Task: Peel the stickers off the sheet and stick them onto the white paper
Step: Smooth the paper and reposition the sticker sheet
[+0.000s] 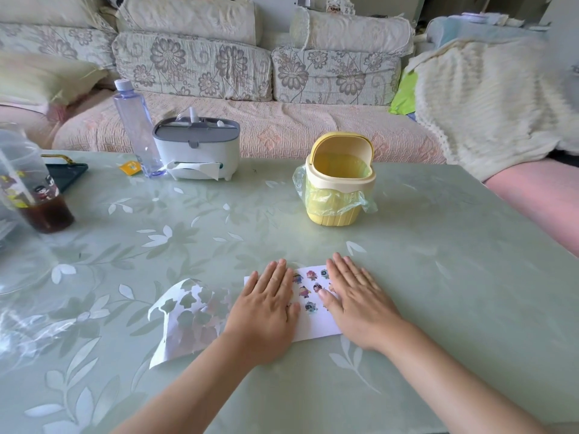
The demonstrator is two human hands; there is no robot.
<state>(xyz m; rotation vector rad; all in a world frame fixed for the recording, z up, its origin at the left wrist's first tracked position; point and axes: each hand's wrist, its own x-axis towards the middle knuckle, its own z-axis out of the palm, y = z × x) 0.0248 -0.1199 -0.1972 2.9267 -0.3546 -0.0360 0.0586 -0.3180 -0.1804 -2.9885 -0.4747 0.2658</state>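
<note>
1. Our left hand (266, 303) and right hand (357, 299) lie flat, fingers straight, on the white paper (316, 327), apparently pressing its stickers (308, 291) down.
2. The sheet (185, 317) beside it looks emptied; next, we should lift our 2 hands cleanly.

We have open table (454, 252) on our right. Straight ahead stands the yellow bin (340, 186). On our left the peeled sheet (188, 317) curls up off the table; beyond it stand a cup (44, 211), a bottle (134, 120) and a tissue box (200, 151).
</note>
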